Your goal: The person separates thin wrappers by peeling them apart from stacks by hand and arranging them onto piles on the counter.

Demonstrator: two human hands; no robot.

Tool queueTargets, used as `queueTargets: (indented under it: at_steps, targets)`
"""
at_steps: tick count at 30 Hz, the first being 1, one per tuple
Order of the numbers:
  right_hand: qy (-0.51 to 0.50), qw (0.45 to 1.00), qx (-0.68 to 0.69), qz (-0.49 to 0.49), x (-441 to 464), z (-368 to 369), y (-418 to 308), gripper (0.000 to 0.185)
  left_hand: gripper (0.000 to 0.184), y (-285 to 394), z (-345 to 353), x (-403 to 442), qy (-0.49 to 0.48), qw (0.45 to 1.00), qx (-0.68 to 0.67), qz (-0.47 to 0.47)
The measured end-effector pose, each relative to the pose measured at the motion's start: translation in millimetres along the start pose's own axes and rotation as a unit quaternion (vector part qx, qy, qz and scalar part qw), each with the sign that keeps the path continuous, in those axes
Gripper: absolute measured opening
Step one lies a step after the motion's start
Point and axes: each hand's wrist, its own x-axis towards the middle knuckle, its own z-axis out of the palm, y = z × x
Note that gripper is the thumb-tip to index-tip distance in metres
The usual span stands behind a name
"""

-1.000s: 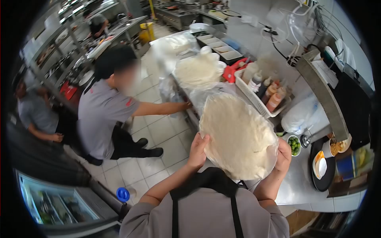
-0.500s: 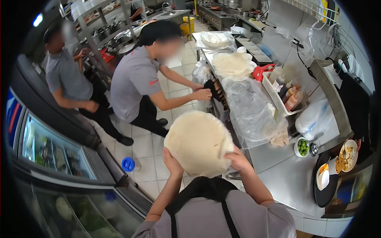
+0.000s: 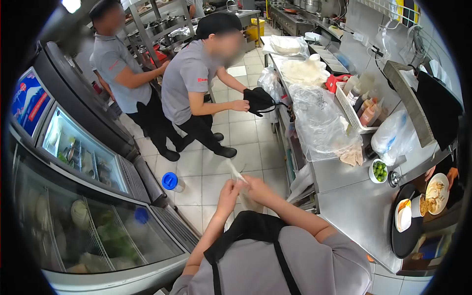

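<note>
A pale, round flatbread point(image 3: 235, 171) hangs in front of my chest, now seen nearly edge-on as a narrow strip. My left hand point(image 3: 229, 195) is closed at its near edge, fingers bent in. Close beside it, my right hand point(image 3: 259, 191) pinches the same flatbread from the right. The two hands almost touch. Most of the flatbread's face is turned out of sight, and part of it shows blurred below my fingers.
A steel counter point(image 3: 344, 206) on my right bears clear plastic point(image 3: 319, 123), pale sheets point(image 3: 302, 73), a bottle basket point(image 3: 354, 110), green limes point(image 3: 379, 170) and a black tray point(image 3: 418, 221). Ahead, a co-worker holds a black cloth point(image 3: 258, 101). Glass-door fridges point(image 3: 83, 147) stand left; a blue-lidded container point(image 3: 170, 181) is on the floor.
The flatbread has turned from face-on to nearly edge-on, and my hands have come together on it. The co-worker has drawn a black cloth away from the counter.
</note>
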Motion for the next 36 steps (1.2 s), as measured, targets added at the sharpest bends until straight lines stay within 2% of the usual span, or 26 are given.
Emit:
queueTargets:
  at_steps: [2,4,5,7,11,14,16,19,23,28,31,34,36]
  targets:
    - [0.007,0.998,0.032,-0.062,-5.4,2.6,-0.5,0.031,0.035,9.4,11.9,-5.4,0.003,0.999,0.04,0.009]
    - [0.012,0.999,-0.001,-0.038,-10.2,-9.0,-4.6,0.033,0.034,19.6,18.7,-9.4,-0.003,0.997,0.074,0.01]
    - [0.012,1.0,-0.014,-0.022,-16.8,-11.8,-4.5,0.033,0.035,22.6,22.4,-11.8,0.003,0.995,0.086,0.049]
    - [0.015,0.998,0.024,-0.053,-23.5,-21.3,0.7,0.034,0.036,31.3,30.6,-16.7,0.016,0.986,0.111,0.124]
    - [0.02,0.994,0.039,-0.099,-29.2,-47.5,-8.2,0.033,0.034,46.6,49.7,-25.9,0.052,0.989,0.066,0.122]
    - [0.006,0.996,0.074,-0.039,-38.3,-59.6,-12.0,0.031,0.033,38.3,58.7,-32.1,0.067,0.992,0.041,0.094]
    - [0.009,0.998,0.033,-0.056,-42.4,-62.8,-11.6,0.027,0.032,40.2,70.6,-30.9,0.081,0.992,-0.002,0.096]
    - [0.025,0.995,-0.081,-0.058,-42.5,-74.1,-28.7,0.021,0.031,48.4,82.2,-30.9,0.071,0.979,0.055,0.186]
    - [-0.004,0.977,-0.211,-0.031,-34.4,-83.7,-33.5,0.022,0.031,55.8,90.4,-34.7,0.083,0.981,0.073,0.16]
    - [0.034,0.98,-0.183,-0.075,-23.7,-87.7,-7.9,0.022,0.032,45.1,98.7,-29.9,0.075,0.986,0.053,0.142]
    - [0.078,0.987,-0.126,-0.067,-25.3,-100.3,-8.8,0.019,0.031,40.2,99.5,-22.8,0.114,0.988,0.021,0.106]
    - [0.103,0.984,-0.11,-0.093,-30.7,-93.3,-13.2,0.015,0.03,50.1,95.9,-13.5,0.142,0.987,0.046,0.051]
    - [0.124,0.978,-0.112,-0.122,-30.2,-85.6,-14.8,0.014,0.029,67.5,94.7,-2.1,0.171,0.979,0.07,0.084]
